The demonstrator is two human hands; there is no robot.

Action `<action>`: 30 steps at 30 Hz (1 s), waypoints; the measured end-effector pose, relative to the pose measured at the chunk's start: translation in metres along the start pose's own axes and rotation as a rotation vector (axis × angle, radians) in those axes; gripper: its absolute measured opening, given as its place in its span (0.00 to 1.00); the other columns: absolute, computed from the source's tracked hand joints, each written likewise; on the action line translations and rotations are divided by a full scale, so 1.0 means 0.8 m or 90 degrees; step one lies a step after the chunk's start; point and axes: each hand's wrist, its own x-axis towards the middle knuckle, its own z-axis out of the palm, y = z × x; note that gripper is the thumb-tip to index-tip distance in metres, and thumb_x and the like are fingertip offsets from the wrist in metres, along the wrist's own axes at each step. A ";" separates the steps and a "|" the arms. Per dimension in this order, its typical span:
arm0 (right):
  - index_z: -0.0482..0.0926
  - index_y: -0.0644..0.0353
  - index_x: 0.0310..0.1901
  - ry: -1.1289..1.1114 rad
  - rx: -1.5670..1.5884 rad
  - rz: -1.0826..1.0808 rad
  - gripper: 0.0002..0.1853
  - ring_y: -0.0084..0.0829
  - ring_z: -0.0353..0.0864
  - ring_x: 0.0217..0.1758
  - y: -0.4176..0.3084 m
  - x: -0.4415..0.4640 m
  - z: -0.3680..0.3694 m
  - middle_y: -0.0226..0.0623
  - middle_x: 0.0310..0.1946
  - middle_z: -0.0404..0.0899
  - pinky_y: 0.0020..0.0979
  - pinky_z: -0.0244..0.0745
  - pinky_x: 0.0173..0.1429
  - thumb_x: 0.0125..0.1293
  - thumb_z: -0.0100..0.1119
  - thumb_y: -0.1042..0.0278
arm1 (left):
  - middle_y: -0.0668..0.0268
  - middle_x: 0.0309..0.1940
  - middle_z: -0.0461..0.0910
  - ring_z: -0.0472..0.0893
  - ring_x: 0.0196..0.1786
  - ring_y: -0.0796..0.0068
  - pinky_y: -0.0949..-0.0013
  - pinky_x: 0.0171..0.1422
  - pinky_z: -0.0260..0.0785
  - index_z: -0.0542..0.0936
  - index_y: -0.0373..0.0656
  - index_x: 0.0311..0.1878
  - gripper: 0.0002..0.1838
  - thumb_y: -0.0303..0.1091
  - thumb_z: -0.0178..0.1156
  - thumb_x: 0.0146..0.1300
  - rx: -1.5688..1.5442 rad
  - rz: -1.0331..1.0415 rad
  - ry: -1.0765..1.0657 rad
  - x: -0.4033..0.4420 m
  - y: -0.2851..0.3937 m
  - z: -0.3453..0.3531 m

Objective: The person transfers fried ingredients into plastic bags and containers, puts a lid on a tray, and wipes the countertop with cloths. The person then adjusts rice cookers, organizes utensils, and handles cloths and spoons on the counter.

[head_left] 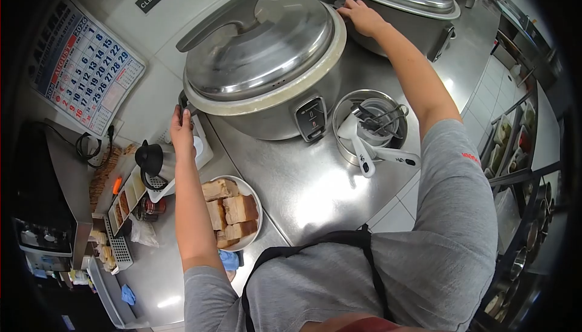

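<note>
A large steel rice cooker stands on the counter with its domed lid on. Its long grey lid handle slants up toward the wall, and a control panel faces me. At the cooker's left side handle, my left hand is closed, fingers pointing up. My right hand grips the far right side, its fingertips partly hidden behind the rim. Beneath my left forearm, a white bowl holds several thick slabs of meat. To the right of the cooker is a steel pot with white-handled utensils.
A second lidded cooker stands close behind my right hand. On the left are a black-lidded jug, condiment containers and a blue cloth. A wall calendar hangs above. Shelves stand at the right.
</note>
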 end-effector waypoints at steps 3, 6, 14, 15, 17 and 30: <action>0.72 0.46 0.54 0.014 0.078 0.006 0.23 0.40 0.67 0.55 0.003 -0.010 0.003 0.33 0.51 0.65 0.37 0.71 0.57 0.55 0.53 0.77 | 0.72 0.38 0.73 0.67 0.32 0.85 0.82 0.39 0.61 0.59 0.41 0.67 0.31 0.40 0.56 0.64 -0.080 0.023 0.052 0.003 0.005 0.009; 0.72 0.48 0.53 0.018 0.116 -0.025 0.22 0.39 0.67 0.54 0.005 -0.030 -0.004 0.33 0.51 0.65 0.38 0.70 0.58 0.55 0.57 0.74 | 0.68 0.47 0.75 0.75 0.40 0.81 0.80 0.44 0.66 0.58 0.44 0.68 0.31 0.39 0.56 0.65 -0.115 0.010 0.053 0.023 -0.001 0.001; 0.74 0.55 0.50 0.059 0.166 -0.063 0.20 0.37 0.71 0.51 0.005 -0.087 -0.031 0.33 0.47 0.68 0.38 0.70 0.54 0.55 0.61 0.61 | 0.63 0.49 0.75 0.78 0.43 0.77 0.77 0.45 0.74 0.59 0.40 0.66 0.28 0.32 0.55 0.65 -0.148 -0.050 -0.067 0.050 0.007 -0.004; 0.74 0.56 0.49 0.070 0.170 -0.065 0.20 0.38 0.72 0.50 0.003 -0.088 -0.032 0.33 0.46 0.68 0.38 0.71 0.53 0.56 0.61 0.60 | 0.63 0.48 0.75 0.78 0.42 0.77 0.78 0.44 0.74 0.59 0.39 0.66 0.28 0.31 0.55 0.64 -0.150 -0.047 -0.068 0.050 0.010 -0.002; 0.74 0.57 0.48 0.082 0.175 -0.066 0.19 0.38 0.73 0.49 0.003 -0.091 -0.033 0.34 0.46 0.68 0.38 0.71 0.51 0.56 0.60 0.59 | 0.66 0.48 0.75 0.76 0.42 0.80 0.79 0.43 0.71 0.60 0.41 0.67 0.28 0.33 0.54 0.65 -0.124 -0.048 -0.073 0.048 0.016 0.001; 0.76 0.55 0.46 0.065 0.184 0.015 0.21 0.38 0.75 0.46 0.006 -0.120 -0.045 0.32 0.43 0.70 0.38 0.71 0.47 0.55 0.61 0.53 | 0.64 0.55 0.72 0.75 0.50 0.77 0.76 0.52 0.69 0.56 0.38 0.68 0.28 0.33 0.51 0.67 -0.072 -0.047 -0.127 0.094 0.016 0.023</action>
